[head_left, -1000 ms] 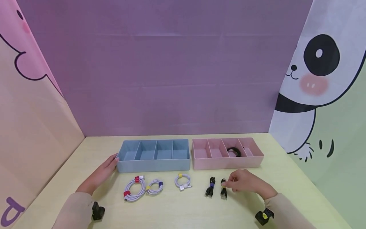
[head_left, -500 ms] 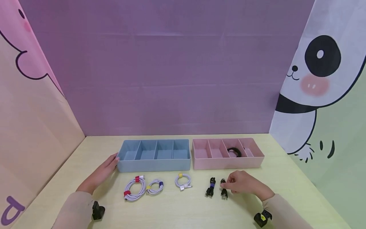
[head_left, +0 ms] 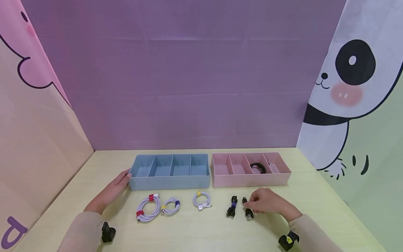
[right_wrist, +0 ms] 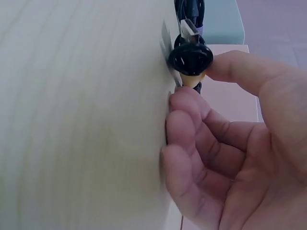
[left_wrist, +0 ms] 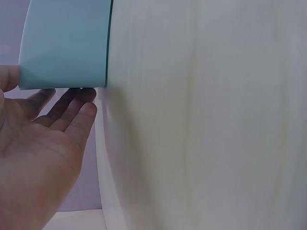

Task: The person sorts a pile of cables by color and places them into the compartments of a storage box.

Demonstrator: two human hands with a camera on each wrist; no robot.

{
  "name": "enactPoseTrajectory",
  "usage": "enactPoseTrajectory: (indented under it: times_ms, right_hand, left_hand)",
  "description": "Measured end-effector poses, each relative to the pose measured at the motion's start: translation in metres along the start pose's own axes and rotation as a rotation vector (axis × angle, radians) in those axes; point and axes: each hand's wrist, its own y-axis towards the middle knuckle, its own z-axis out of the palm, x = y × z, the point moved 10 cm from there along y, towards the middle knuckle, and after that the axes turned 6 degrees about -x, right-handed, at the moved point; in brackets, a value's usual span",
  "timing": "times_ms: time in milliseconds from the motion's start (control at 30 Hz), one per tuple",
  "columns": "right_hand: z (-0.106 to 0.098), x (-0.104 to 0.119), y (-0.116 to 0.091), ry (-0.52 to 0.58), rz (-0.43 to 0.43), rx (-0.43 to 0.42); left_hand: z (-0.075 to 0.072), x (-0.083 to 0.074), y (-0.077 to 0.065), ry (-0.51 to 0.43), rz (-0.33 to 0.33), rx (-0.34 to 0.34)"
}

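Note:
My left hand (head_left: pixel 117 187) rests its extended fingers against the left end of the blue divided organizer box (head_left: pixel 170 182). The left wrist view has those fingers along the end wall of the same box (left_wrist: pixel 67 48). In front of the pink box, my right hand (head_left: pixel 267 201) pinches a small bundled black USB cable (head_left: pixel 248 214) between thumb and fingers. Up close in the right wrist view, the held cable (right_wrist: pixel 191 60) has a metal plug and a yellow tie, low over the table. Left of it lies another black cable (head_left: pixel 231 210) with a purple tie.
A pink divided box (head_left: pixel 252 180) stands right of the blue one, a black coiled cable (head_left: pixel 259 167) in one compartment. On the table lie a white cable (head_left: pixel 146 218) with red ties, another (head_left: pixel 171 211) with yellow and blue ties, and one (head_left: pixel 206 195) with a yellow tie.
The right hand has shifted slightly left, and the black cable in its fingers has tilted, its lower end swinging right. The left hand stays against the blue box.

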Motion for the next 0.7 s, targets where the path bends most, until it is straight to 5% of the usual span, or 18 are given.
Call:
enactPoseTrajectory:
  times_ms: [700]
  right_hand:
    - [-0.0058,0.0074,0.0038,0.057,-0.058,-0.052]
  left_hand:
    - [0.0001,-0.0016,-0.0009,0.008,-0.005,-0.006]
